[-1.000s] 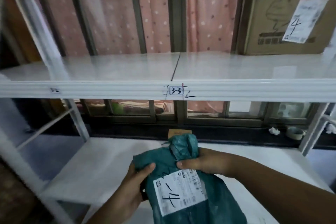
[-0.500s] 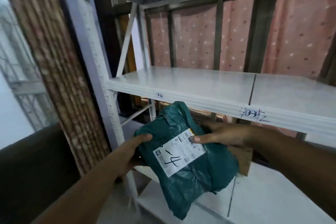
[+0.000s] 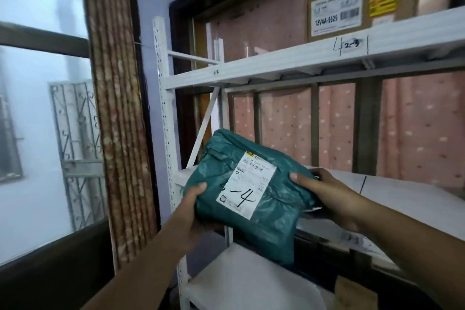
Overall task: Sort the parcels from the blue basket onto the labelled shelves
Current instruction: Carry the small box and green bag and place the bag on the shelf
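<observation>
at lower centre of the frame, the green parcel (image 3: 247, 197) is held in front of the white shelves (image 3: 289, 65), clear of every board. left hand (image 3: 195, 205) grips its left edge, thumb on top, fingers curled beneath; right hand (image 3: 324, 194) grips the right edge likewise. each grip is closed on the soft bag, neither is free. the white label (image 3: 245, 185) faces up, handwritten "-4", the first character unreadable. shelf marks legible: "2-3" (image 3: 351, 44) at upper right, "3-3" (image 3: 353, 239) at lower right. to do the step well, presumably read the full code first, find the matching mark, then slide the bag in flat with both hands, label outward.
</observation>
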A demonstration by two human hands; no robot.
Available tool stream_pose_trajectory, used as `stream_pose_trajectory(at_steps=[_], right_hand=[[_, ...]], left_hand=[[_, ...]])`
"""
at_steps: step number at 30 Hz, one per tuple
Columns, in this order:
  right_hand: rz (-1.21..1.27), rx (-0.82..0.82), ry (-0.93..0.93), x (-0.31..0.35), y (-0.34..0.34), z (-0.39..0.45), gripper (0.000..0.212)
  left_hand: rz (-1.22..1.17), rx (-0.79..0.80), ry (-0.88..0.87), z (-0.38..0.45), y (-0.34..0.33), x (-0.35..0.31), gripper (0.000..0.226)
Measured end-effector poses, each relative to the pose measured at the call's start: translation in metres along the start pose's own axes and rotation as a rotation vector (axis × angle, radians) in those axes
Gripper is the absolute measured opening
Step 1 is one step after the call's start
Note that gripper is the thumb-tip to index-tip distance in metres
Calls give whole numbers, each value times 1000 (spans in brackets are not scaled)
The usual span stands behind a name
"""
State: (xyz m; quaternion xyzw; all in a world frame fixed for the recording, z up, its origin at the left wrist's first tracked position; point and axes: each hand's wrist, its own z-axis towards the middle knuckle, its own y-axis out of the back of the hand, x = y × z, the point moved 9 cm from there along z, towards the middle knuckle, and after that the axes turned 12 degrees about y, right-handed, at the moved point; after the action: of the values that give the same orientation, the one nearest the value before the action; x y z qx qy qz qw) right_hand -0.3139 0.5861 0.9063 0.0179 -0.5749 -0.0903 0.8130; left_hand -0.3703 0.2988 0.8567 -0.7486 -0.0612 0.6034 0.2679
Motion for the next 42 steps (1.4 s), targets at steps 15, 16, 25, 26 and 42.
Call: stream_pose_trajectory(at_steps=[15, 16, 25, 26, 42], right_hand=[[-9, -15, 128, 18, 144, -43, 81], [-14, -5, 143, 20, 150, -48, 78], [-91, -180, 207, 33, 226, -96, 84], [-107, -182, 208, 37, 233, -101, 84], [-265, -383, 190, 48, 328, -184, 127]], left_hand=[[97, 265, 145, 41, -162, 78, 60], [96, 260, 155, 42, -168, 84, 59], [149, 396, 135, 58, -233, 118, 71], [157, 409, 137, 57, -242, 121, 67], [542, 654, 10, 10, -339, 178, 67]])
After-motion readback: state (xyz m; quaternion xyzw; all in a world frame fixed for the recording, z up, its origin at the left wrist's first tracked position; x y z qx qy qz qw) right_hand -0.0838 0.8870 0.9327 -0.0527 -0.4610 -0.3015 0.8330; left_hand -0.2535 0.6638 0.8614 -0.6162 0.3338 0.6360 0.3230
